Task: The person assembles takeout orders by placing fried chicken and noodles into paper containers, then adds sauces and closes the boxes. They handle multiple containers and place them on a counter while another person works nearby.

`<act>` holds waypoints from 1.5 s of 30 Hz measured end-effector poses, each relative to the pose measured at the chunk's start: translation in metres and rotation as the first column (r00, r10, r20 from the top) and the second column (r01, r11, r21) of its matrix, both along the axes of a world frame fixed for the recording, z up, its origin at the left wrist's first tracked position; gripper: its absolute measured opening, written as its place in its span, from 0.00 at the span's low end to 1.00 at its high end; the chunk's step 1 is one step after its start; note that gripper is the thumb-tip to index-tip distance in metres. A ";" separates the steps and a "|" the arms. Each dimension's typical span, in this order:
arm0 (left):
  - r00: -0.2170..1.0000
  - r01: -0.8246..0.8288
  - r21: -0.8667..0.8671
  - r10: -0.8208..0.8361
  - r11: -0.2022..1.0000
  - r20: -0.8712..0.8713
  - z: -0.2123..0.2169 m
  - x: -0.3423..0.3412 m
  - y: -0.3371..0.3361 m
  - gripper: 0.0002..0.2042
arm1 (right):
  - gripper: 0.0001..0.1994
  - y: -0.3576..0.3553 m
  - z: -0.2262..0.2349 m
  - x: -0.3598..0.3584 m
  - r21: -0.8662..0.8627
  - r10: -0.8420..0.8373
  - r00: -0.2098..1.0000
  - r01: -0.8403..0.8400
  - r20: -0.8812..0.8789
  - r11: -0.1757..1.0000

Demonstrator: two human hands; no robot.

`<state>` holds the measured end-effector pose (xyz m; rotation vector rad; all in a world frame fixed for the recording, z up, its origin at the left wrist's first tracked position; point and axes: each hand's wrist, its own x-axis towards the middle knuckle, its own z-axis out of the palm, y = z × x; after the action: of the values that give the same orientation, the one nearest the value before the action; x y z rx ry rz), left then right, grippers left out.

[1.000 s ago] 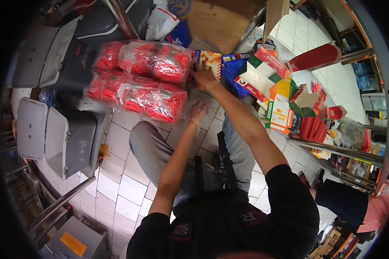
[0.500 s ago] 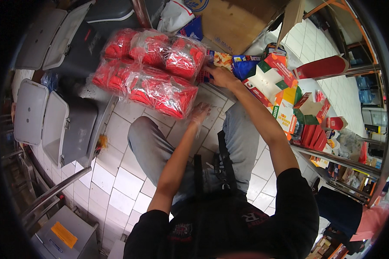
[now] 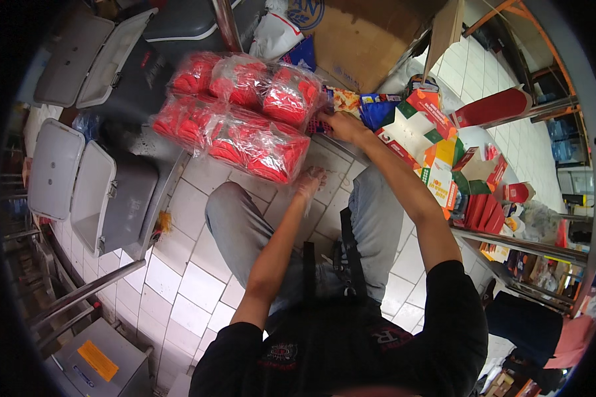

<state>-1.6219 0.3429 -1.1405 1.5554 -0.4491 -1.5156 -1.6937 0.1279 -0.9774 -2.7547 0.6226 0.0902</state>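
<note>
A large clear plastic pack of red items [image 3: 242, 119], made of several bundled bags, hangs in front of me above my knees. My right hand [image 3: 341, 126] grips the pack at its right edge, arm stretched forward. My left hand [image 3: 308, 180] is at the pack's lower right corner, fingers against the plastic from below. Both forearms come up from the lower edge. I am in a dark shirt and grey trousers, over a white tiled floor [image 3: 198, 284].
Grey lidded bins [image 3: 79, 178] stand at the left, more at the top left. A brown cardboard box [image 3: 364, 40] is ahead. Colourful cartons [image 3: 437, 152] and a red box [image 3: 493, 106] crowd the right, by a metal shelf rail [image 3: 510, 241]. A metal box with an orange label [image 3: 96, 360] sits lower left.
The view has shifted a little. The pack stays between my hands in nearly the same place, and both hands keep their spots on it.
</note>
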 end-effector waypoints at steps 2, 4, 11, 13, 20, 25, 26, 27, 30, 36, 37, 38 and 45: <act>1.000 -0.020 -0.041 0.021 0.999 0.009 -0.004 0.000 0.000 0.16 | 0.25 0.007 0.009 0.002 -0.046 -0.061 0.998 0.061 -0.017 0.997; 0.999 -0.029 -0.145 0.034 0.989 0.037 0.005 -0.001 -0.001 0.16 | 0.24 0.009 0.019 0.004 -0.173 -0.210 0.976 0.217 0.061 0.961; 0.885 0.169 -0.381 0.029 0.909 0.464 0.164 -0.009 -0.011 0.21 | 0.20 -0.016 0.110 -0.023 0.044 -0.456 0.494 0.641 0.741 0.766; 0.943 0.079 -0.528 0.109 0.846 0.316 0.227 -0.010 -0.006 0.25 | 0.20 -0.002 0.146 -0.045 0.165 -0.547 0.400 0.678 0.735 0.716; 0.864 -0.498 -0.326 0.428 0.804 -0.265 0.419 0.021 0.021 0.30 | 0.17 0.112 0.276 -0.099 0.670 -0.819 0.271 0.474 0.506 0.571; 0.703 -0.706 -0.183 0.709 0.685 -0.055 0.566 0.070 0.088 0.16 | 0.17 0.206 0.387 -0.113 0.909 -0.946 0.292 0.341 0.138 0.238; 0.731 -0.634 -0.273 0.676 0.724 0.096 0.600 0.090 0.102 0.13 | 0.15 0.220 0.412 -0.122 0.909 -0.942 0.330 0.376 0.052 0.182; 0.692 -0.617 -0.339 0.695 0.710 0.194 0.630 0.112 0.101 0.14 | 0.13 0.232 0.436 -0.128 0.903 -0.932 0.362 0.411 -0.034 0.127; 0.621 -0.530 -0.521 0.724 0.670 0.299 0.696 0.185 0.051 0.15 | 0.11 0.275 0.505 -0.143 0.954 -0.950 0.277 0.293 -0.142 -0.057; 0.785 -0.524 -0.273 0.582 0.807 0.214 0.732 0.264 -0.097 0.26 | 0.12 0.284 0.621 -0.152 0.989 -0.973 0.194 0.099 -0.123 -0.106; 0.717 -0.480 -0.294 0.563 0.826 0.411 0.739 0.261 -0.101 0.26 | 0.11 0.280 0.638 -0.154 0.991 -0.978 0.159 0.031 -0.134 -0.131; 0.609 -0.455 -0.274 0.521 0.847 0.598 0.752 0.256 -0.100 0.26 | 0.10 0.273 0.654 -0.155 0.989 -0.985 0.151 -0.104 -0.085 -0.101; 0.938 0.207 -0.360 -0.080 0.909 0.338 0.895 0.105 0.046 0.16 | 0.08 0.241 0.712 -0.163 0.986 -0.994 0.099 -0.158 -0.035 -0.051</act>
<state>-1.5174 0.3892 -0.2454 1.4655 -1.0116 -1.1862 -1.8564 0.3686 -0.2659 -0.6170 0.9461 -0.9070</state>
